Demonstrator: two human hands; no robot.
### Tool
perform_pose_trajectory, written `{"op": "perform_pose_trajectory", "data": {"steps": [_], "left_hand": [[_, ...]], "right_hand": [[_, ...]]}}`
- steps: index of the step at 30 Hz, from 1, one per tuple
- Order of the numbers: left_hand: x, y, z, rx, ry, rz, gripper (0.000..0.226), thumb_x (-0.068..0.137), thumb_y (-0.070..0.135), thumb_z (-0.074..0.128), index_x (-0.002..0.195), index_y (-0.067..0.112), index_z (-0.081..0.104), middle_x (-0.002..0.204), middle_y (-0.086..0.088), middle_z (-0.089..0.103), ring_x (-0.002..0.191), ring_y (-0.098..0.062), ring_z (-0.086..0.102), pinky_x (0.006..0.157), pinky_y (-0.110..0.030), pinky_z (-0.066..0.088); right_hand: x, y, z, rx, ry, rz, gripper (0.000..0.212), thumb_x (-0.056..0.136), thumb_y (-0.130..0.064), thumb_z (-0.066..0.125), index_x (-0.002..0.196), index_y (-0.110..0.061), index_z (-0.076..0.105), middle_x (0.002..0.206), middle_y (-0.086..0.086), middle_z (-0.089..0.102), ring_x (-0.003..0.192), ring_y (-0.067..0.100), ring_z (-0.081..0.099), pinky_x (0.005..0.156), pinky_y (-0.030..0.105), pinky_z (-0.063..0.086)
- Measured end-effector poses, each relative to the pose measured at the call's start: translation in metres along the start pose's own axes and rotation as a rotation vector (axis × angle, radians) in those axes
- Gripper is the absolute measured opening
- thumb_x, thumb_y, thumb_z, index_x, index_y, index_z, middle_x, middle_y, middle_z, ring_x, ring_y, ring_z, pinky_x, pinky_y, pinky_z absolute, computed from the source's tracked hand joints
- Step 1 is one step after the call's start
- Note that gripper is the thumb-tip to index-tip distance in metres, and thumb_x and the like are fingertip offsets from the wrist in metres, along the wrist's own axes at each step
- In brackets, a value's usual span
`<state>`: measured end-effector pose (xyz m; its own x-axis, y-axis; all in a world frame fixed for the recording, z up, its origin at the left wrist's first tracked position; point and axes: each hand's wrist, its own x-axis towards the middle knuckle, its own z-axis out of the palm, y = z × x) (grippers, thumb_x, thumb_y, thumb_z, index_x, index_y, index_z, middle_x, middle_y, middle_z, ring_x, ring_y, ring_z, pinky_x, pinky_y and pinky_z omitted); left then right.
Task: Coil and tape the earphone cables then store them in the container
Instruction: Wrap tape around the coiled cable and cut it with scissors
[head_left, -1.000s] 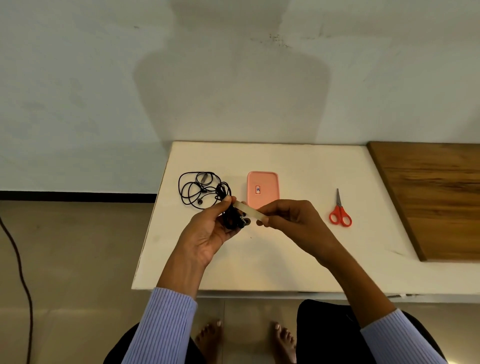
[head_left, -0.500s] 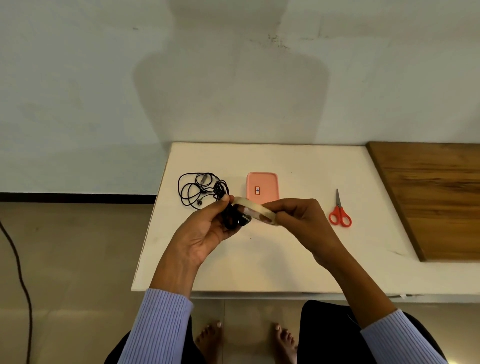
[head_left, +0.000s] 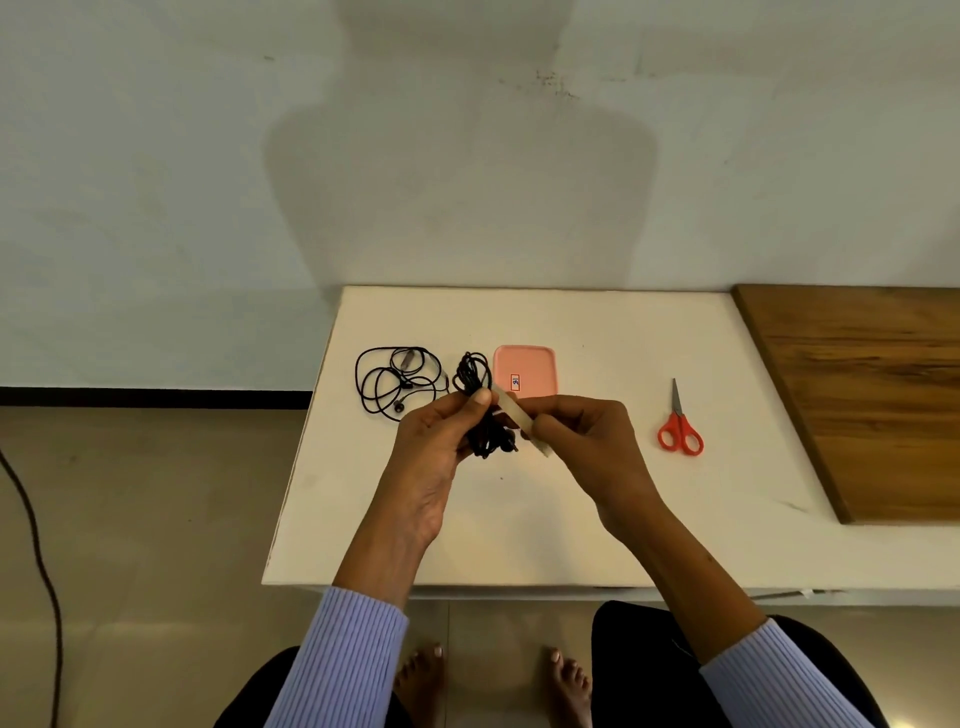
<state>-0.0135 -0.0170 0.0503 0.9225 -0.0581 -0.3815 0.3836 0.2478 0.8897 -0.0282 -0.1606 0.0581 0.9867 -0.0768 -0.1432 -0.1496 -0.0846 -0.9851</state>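
My left hand (head_left: 439, 447) pinches a coiled black earphone cable (head_left: 475, 384) above the white table (head_left: 571, 519), thumb pressing on the bundle. My right hand (head_left: 587, 436) holds a pale roll of tape (head_left: 514, 413) right against the coil, with a strip of tape reaching under my left thumb. A second black earphone cable (head_left: 395, 382) lies loose and tangled on the table to the left. The pink container (head_left: 524, 371), lid on, sits just behind my hands.
Red-handled scissors (head_left: 678, 426) lie on the table to the right of my right hand. A wooden board (head_left: 862, 395) covers the right side. A dark cord (head_left: 31, 545) runs along the floor at left. The table's front edge is near my knees.
The coiled cable has turned more upright in my left hand, its loops now sticking up. My right hand has rolled the tape closer against the bundle.
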Motion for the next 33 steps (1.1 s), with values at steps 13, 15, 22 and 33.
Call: {"op": "perform_pose_trajectory", "data": {"steps": [13,15,22,33], "left_hand": [[0.009,-0.002,-0.012,-0.113,0.098,-0.07,0.023,0.089,0.015,0.06,0.103,0.0,0.069,0.1,-0.016,0.071,0.085,-0.02,0.065,0.066,-0.024,0.049],[0.008,0.0,-0.012,-0.156,0.104,-0.091,0.014,0.089,0.013,0.06,0.094,0.006,0.071,0.091,-0.01,0.072,0.079,-0.017,0.065,0.065,-0.024,0.051],[0.008,0.0,-0.014,-0.238,0.121,-0.155,0.011,0.088,0.013,0.06,0.085,0.008,0.07,0.084,-0.008,0.071,0.08,-0.019,0.063,0.08,-0.033,0.05],[0.012,0.0,-0.017,-0.252,0.1,-0.165,0.014,0.089,0.014,0.059,0.081,0.008,0.07,0.08,-0.008,0.074,0.075,-0.018,0.067,0.074,-0.032,0.054]], "right_hand": [[0.0,0.008,-0.001,-0.044,-0.139,-0.029,0.04,0.078,0.012,0.058,0.093,-0.022,0.073,0.087,-0.004,0.074,0.084,0.009,0.07,0.074,0.017,0.054],[0.001,0.01,-0.001,-0.115,-0.134,-0.057,0.033,0.079,0.007,0.06,0.09,-0.02,0.074,0.086,-0.003,0.074,0.083,0.007,0.069,0.074,0.015,0.051],[0.004,0.014,0.001,-0.356,-0.14,-0.097,0.018,0.083,-0.01,0.06,0.074,-0.018,0.074,0.083,-0.005,0.07,0.093,0.016,0.06,0.075,0.028,0.05],[0.004,0.015,-0.002,-0.332,-0.206,-0.132,0.023,0.085,-0.006,0.059,0.082,-0.02,0.076,0.077,-0.009,0.072,0.079,0.007,0.065,0.07,0.014,0.049]]}}
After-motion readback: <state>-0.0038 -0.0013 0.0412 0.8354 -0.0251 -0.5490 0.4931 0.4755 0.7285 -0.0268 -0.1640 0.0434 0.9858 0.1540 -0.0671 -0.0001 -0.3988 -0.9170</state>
